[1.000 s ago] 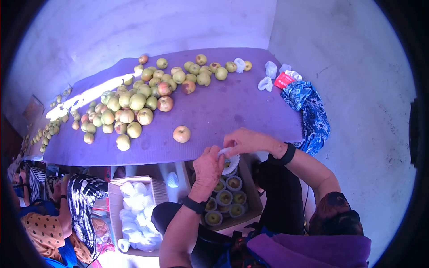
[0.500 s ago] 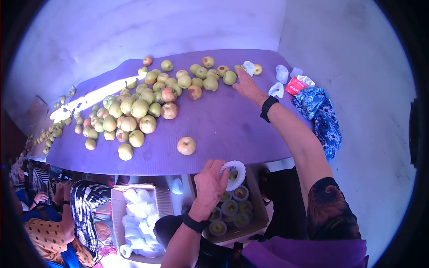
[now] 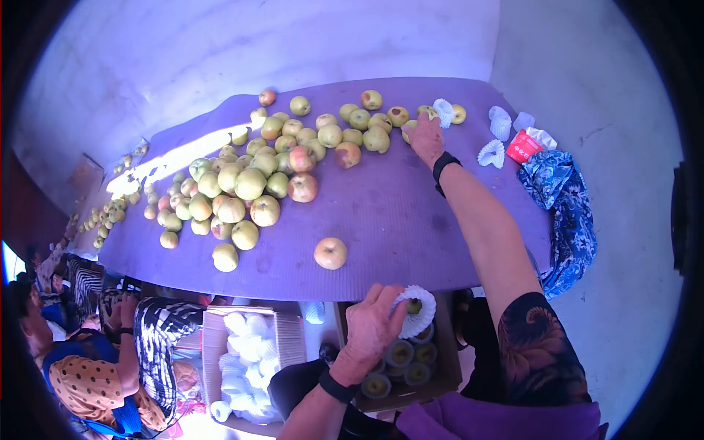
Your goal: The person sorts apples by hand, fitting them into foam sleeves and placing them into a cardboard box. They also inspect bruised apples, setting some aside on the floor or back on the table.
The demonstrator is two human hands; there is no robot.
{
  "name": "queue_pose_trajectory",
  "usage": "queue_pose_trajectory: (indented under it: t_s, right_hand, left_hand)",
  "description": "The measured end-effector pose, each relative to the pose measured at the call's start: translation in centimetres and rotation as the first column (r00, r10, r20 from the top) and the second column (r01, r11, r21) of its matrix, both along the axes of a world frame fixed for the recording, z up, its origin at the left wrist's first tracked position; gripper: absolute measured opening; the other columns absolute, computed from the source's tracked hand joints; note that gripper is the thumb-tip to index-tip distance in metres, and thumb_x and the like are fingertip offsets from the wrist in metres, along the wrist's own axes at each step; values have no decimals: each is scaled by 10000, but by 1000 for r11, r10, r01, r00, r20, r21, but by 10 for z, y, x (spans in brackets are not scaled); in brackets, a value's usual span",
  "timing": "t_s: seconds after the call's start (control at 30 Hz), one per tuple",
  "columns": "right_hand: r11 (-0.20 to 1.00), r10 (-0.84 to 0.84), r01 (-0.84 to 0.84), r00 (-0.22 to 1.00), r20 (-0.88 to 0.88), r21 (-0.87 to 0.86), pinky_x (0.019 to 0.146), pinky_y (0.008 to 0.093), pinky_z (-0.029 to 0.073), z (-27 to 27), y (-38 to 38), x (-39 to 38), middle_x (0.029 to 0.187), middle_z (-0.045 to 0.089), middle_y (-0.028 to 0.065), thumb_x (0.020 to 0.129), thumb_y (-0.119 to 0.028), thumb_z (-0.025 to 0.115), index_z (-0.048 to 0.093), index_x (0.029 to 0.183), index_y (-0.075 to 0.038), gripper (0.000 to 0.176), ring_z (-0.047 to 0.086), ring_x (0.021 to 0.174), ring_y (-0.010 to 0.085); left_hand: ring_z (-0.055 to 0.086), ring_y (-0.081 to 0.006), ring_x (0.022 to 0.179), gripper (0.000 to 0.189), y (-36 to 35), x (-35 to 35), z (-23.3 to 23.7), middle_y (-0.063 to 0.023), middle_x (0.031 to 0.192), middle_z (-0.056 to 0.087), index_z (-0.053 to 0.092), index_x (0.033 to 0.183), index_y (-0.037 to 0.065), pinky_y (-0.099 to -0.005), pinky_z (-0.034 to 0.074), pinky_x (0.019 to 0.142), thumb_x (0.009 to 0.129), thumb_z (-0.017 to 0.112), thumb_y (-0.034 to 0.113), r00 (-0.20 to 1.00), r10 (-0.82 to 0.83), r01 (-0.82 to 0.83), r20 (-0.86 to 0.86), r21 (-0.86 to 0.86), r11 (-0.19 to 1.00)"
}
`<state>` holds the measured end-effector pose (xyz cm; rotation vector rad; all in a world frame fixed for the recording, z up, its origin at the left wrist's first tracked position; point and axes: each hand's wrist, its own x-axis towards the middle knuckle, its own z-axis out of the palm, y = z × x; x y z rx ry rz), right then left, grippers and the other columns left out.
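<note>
Presently, just below near edge of worktop (image 3: pixel 411 235), foam net (image 3: pixel 424 320) in left hand (image 3: pixel 370 323), fingers curled closed on its rim. Near far edge of worktop, right hand (image 3: pixel 427 139) with fingers bent at green apple (image 3: pixel 408 130); whether gripped, cannot tell. Across worktop, many loose apples (image 3: pixel 249 183). Below worktop, netted apples (image 3: pixel 400 353) in carton (image 3: pixel 446 367).

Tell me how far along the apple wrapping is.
Looks done: several netted apples in the carton below the table. In hand: the left hand holds a foam net; the right hand is at the table's far side. Remaining: dozens of bare apples on the table. Whether the carton is full, I cannot tell.
</note>
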<state>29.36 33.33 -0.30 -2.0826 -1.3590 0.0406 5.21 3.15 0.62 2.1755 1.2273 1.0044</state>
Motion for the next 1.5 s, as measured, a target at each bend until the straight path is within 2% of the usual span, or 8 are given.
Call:
queue_pose_trajectory:
  t_s: [0.4, 0.5, 0.57, 0.77, 1.07, 1.2, 1.27, 1.5]
  right_hand:
    - [998, -3, -29, 829, -559, -47, 809, 363, 516, 12, -38, 24, 1044, 606, 182, 731, -221, 709, 489, 1122, -7, 496, 614, 989, 286]
    - [983, 163, -169, 646, -746, 69, 812, 374, 527, 16, -75, 31, 1056, 604, 158, 746, -210, 703, 531, 1126, 0, 467, 611, 982, 255]
    - [891, 333, -375, 157, -930, 256, 865, 420, 510, 20, -104, 36, 1133, 577, 163, 798, -161, 651, 508, 1200, 8, 459, 597, 1026, 262]
    - [768, 447, -300, -380, -810, 565, 954, 438, 460, 40, -211, -8, 1204, 552, 168, 873, -87, 542, 473, 1248, 37, 401, 562, 1111, 285]
    - [578, 647, -649, -5, -762, 495, 987, 329, 410, 62, -278, -60, 1225, 544, 76, 813, -81, 641, 490, 1265, -6, 482, 498, 1179, 197]
    - [493, 689, -700, -48, -723, 516, 996, 322, 387, 69, -288, -77, 1280, 507, 101, 766, -136, 703, 536, 1232, -26, 507, 487, 1191, 210]
    - [461, 834, -779, 218, -506, 425, 1002, 314, 371, 58, -284, -78, 1345, 444, 129, 741, -198, 735, 580, 1198, -53, 504, 467, 1206, 214]
    - [578, 559, -768, 126, -819, 277, 960, 300, 398, 44, -281, -75, 1323, 463, 133, 758, -210, 714, 583, 1202, -48, 490, 511, 1136, 197]
  left_hand:
    - [615, -319, 699, 138, 11, -2, -10, -118, 808, 603, 602, 899, 67, -375, 482, 580, 787, 660, 123, 994, 111, -110, -15, 12, 994]
    - [610, -327, 719, 130, 13, 2, -10, -122, 802, 598, 592, 880, 59, -379, 479, 602, 785, 658, 119, 988, 157, -157, 12, 39, 987]
    - [599, -325, 706, 132, 12, 2, -4, -127, 785, 585, 581, 861, 45, -379, 474, 610, 779, 658, 114, 985, 170, -172, 37, 34, 985]
    - [598, -347, 695, 136, 22, 1, -1, -139, 791, 572, 558, 879, 52, -421, 471, 590, 781, 623, 119, 952, 281, -294, 122, 106, 950]
    - [624, -348, 677, 182, 31, -1, -5, -138, 704, 620, 561, 890, 75, -439, 472, 593, 778, 642, 194, 912, 402, -405, 84, 15, 914]
    - [625, -363, 690, 187, 32, 0, -13, -146, 711, 626, 564, 899, 76, -448, 471, 598, 788, 634, 210, 907, 421, -421, 21, 79, 904]
    - [637, -324, 693, 184, 35, -4, -21, -130, 720, 632, 566, 897, 75, -412, 475, 601, 800, 635, 215, 922, 386, -386, -7, 9, 922]
    - [564, -133, 671, 119, 38, -7, -18, -47, 703, 595, 572, 885, 48, -289, 452, 606, 820, 634, 127, 859, 290, -256, 421, -138, 957]
